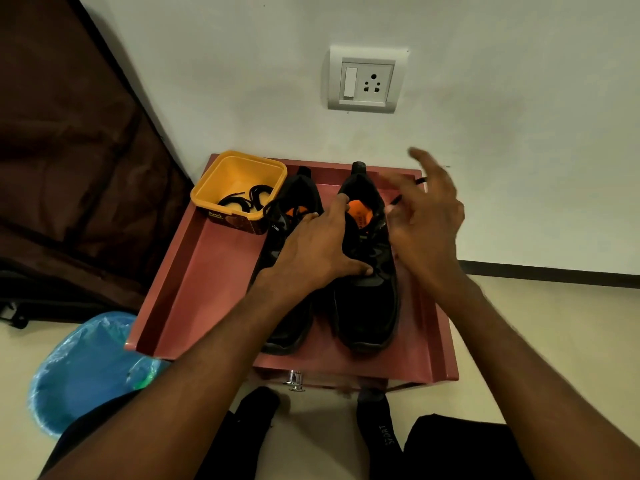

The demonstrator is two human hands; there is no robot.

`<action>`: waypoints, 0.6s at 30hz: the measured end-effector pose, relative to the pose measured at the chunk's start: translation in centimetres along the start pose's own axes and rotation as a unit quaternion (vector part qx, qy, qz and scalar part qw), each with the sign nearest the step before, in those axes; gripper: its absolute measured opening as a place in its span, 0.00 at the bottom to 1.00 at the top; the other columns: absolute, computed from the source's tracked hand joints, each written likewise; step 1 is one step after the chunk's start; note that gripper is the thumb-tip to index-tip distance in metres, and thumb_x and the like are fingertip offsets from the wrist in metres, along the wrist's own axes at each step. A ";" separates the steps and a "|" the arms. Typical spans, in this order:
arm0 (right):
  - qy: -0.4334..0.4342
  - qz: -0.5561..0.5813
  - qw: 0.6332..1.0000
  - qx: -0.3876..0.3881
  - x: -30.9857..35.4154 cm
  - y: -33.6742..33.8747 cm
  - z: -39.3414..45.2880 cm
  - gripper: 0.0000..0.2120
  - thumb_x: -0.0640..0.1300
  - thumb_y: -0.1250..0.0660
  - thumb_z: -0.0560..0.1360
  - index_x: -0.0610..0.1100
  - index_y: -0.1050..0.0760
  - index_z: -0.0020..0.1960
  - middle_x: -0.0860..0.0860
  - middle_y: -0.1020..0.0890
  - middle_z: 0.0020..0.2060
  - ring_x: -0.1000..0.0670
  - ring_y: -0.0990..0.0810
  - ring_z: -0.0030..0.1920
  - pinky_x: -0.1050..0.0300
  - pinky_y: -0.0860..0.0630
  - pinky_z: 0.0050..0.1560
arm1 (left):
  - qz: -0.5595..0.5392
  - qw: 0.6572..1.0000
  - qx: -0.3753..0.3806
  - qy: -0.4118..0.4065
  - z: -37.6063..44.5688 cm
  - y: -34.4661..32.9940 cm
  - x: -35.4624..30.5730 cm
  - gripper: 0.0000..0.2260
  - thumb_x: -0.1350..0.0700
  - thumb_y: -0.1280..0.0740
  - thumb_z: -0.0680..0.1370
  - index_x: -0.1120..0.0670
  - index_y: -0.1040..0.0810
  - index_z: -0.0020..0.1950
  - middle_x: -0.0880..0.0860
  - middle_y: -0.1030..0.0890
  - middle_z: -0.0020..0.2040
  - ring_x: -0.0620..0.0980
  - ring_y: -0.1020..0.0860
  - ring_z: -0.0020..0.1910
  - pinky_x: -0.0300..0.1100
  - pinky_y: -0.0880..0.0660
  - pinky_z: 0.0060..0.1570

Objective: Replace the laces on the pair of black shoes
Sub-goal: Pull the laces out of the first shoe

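While the left hand [311, 251] lies with straight fingers pressing across both black shoes [367, 289] on the red tray-like table top [194, 289], the right hand [426, 223] hovers blurred beside the right shoe, a black lace [398, 199] running to its fingers; whether it pinches the lace I cannot tell. Spare laces [247, 199] lie coiled in a yellow tub [239, 188] behind the left shoe

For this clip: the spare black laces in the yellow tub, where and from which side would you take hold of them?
From straight above, through the open top of the yellow tub. The spare laces lie coiled on its floor toward the near wall, so pinching a raised loop of the coil is probably easiest. The walls block any side approach, and the left shoe stands close on its right.
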State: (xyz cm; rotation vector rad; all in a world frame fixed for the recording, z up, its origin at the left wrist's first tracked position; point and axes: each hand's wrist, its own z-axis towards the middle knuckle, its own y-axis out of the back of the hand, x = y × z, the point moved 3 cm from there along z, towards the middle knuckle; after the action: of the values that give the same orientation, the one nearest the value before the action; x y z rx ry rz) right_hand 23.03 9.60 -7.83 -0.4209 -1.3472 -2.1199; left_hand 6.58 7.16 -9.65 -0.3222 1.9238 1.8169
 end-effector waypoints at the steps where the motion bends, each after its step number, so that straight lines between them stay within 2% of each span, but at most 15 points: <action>1: 0.033 -0.066 0.995 0.070 0.4 -0.8 -0.4 0.20 0.44 0.28 0.74 0.59 0.20 0.63 0.57 0.39 0.79 0.49 0.43 0.80 0.39 0.41 0.74 | -0.005 1.000 0.002 -0.002 0.0 -0.1 0.0 0.49 0.41 0.18 0.66 0.52 0.43 0.77 0.52 0.23 0.70 0.57 0.22 0.65 0.53 0.28 0.70; 3: 0.036 -0.114 0.978 0.169 0.0 -2.4 -1.1 0.16 0.47 0.28 0.75 0.59 0.18 0.61 0.58 0.38 0.80 0.48 0.46 0.81 0.34 0.49 0.76 | -0.015 1.000 0.005 -0.001 0.0 -0.1 0.1 0.49 0.42 0.18 0.66 0.51 0.44 0.77 0.52 0.24 0.71 0.56 0.21 0.65 0.53 0.25 0.67; 4: 0.029 -0.113 0.978 0.171 -0.2 -2.7 -1.2 0.13 0.46 0.28 0.75 0.58 0.16 0.58 0.59 0.34 0.77 0.49 0.42 0.80 0.36 0.49 0.75 | -0.015 1.000 0.006 0.000 0.0 -0.1 0.0 0.49 0.41 0.18 0.66 0.51 0.44 0.77 0.52 0.24 0.72 0.57 0.22 0.65 0.53 0.25 0.67; 6: 0.008 -0.081 0.991 0.106 -0.3 -2.5 -1.0 0.09 0.44 0.27 0.74 0.57 0.14 0.49 0.60 0.25 0.68 0.52 0.31 0.72 0.43 0.45 0.73 | -0.005 1.000 0.006 0.004 0.0 0.0 -0.1 0.50 0.41 0.18 0.66 0.51 0.44 0.78 0.52 0.25 0.72 0.58 0.24 0.67 0.54 0.29 0.71; 8: -0.079 0.051 0.996 0.000 -0.2 -1.3 -0.3 0.10 0.42 0.26 0.74 0.58 0.16 0.42 0.58 0.19 0.58 0.57 0.22 0.59 0.50 0.30 0.67 | 0.007 1.000 0.003 0.012 -0.1 0.2 -0.2 0.50 0.40 0.19 0.66 0.52 0.44 0.79 0.52 0.24 0.72 0.59 0.24 0.69 0.54 0.35 0.75; 9: -0.136 0.161 0.976 -0.056 -0.1 -0.6 0.0 0.13 0.40 0.27 0.75 0.58 0.18 0.40 0.56 0.19 0.54 0.59 0.20 0.53 0.55 0.25 0.61 | 0.008 1.000 0.000 0.014 -0.1 0.3 -0.2 0.50 0.39 0.19 0.66 0.53 0.43 0.79 0.52 0.24 0.72 0.58 0.24 0.69 0.53 0.36 0.76; 10: -0.189 0.264 0.939 -0.110 -0.3 -0.1 0.1 0.14 0.39 0.27 0.76 0.58 0.18 0.40 0.54 0.19 0.53 0.60 0.19 0.50 0.60 0.23 0.56 | 0.006 1.000 -0.001 0.017 -0.2 0.5 -0.2 0.50 0.39 0.19 0.66 0.53 0.43 0.79 0.51 0.24 0.72 0.58 0.25 0.69 0.53 0.37 0.76; 11: -0.228 0.338 0.900 -0.153 -0.6 0.3 0.1 0.13 0.38 0.28 0.77 0.56 0.18 0.41 0.53 0.18 0.52 0.60 0.19 0.49 0.62 0.23 0.54 | 0.001 1.000 0.000 0.017 -0.2 0.5 -0.1 0.50 0.39 0.19 0.66 0.53 0.43 0.79 0.51 0.24 0.72 0.57 0.25 0.70 0.53 0.38 0.76; 12: -0.256 0.363 0.877 -0.181 -1.0 0.5 -0.1 0.12 0.39 0.29 0.78 0.56 0.17 0.42 0.52 0.18 0.52 0.59 0.19 0.50 0.60 0.22 0.54 | -0.002 1.000 0.002 0.016 -0.3 0.6 -0.1 0.50 0.39 0.19 0.67 0.52 0.43 0.79 0.51 0.24 0.72 0.57 0.26 0.70 0.53 0.38 0.76; 13: -0.267 0.348 0.879 -0.187 -1.3 0.5 -0.2 0.10 0.41 0.29 0.79 0.55 0.17 0.44 0.53 0.19 0.53 0.58 0.19 0.51 0.57 0.21 0.57 | -0.001 1.000 0.005 0.017 -0.2 0.5 -0.1 0.50 0.39 0.19 0.67 0.52 0.44 0.79 0.51 0.24 0.72 0.57 0.26 0.70 0.53 0.38 0.76; 14: -0.257 0.297 0.903 -0.173 -1.5 0.4 -0.2 0.07 0.43 0.30 0.78 0.55 0.17 0.48 0.54 0.21 0.56 0.57 0.20 0.55 0.52 0.21 0.60 | 0.001 1.000 0.007 0.017 -0.2 0.5 -0.2 0.50 0.39 0.19 0.67 0.52 0.44 0.79 0.51 0.24 0.72 0.57 0.26 0.70 0.53 0.38 0.76; 15: -0.222 0.213 0.942 -0.133 -1.4 0.3 -0.2 0.07 0.45 0.30 0.77 0.55 0.18 0.53 0.55 0.24 0.61 0.55 0.22 0.60 0.49 0.23 0.64 | 0.003 1.000 0.006 0.016 -0.2 0.4 -0.3 0.50 0.40 0.19 0.67 0.52 0.44 0.79 0.51 0.24 0.72 0.57 0.26 0.70 0.53 0.37 0.76; 16: -0.159 0.117 0.977 -0.079 -1.0 0.0 -0.2 0.12 0.46 0.30 0.76 0.55 0.19 0.58 0.55 0.27 0.67 0.52 0.27 0.67 0.48 0.26 0.67 | 0.003 1.000 0.005 0.013 -0.2 0.4 -0.4 0.50 0.40 0.19 0.67 0.53 0.44 0.79 0.51 0.24 0.71 0.57 0.25 0.69 0.53 0.37 0.76; 17: -0.089 0.037 0.995 -0.021 -0.6 -0.4 -0.2 0.16 0.47 0.29 0.75 0.56 0.20 0.62 0.54 0.31 0.73 0.49 0.32 0.72 0.47 0.30 0.68 | 0.003 1.000 0.005 0.010 -0.2 0.4 -0.4 0.50 0.40 0.19 0.67 0.53 0.44 0.79 0.52 0.23 0.71 0.57 0.25 0.68 0.53 0.36 0.75; 18: -0.030 -0.028 0.999 0.036 0.0 -0.9 -0.2 0.18 0.47 0.28 0.74 0.57 0.20 0.63 0.54 0.35 0.77 0.47 0.37 0.77 0.44 0.35 0.70 | 0.000 1.000 0.005 0.006 -0.2 0.4 -0.3 0.49 0.41 0.19 0.68 0.53 0.43 0.79 0.52 0.23 0.71 0.57 0.24 0.68 0.54 0.35 0.75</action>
State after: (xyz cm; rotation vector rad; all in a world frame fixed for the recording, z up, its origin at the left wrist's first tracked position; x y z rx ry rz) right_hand 22.52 9.69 -8.58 -0.4267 -1.4802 -2.1116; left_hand 6.65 6.99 -9.15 -0.3312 1.9410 1.8078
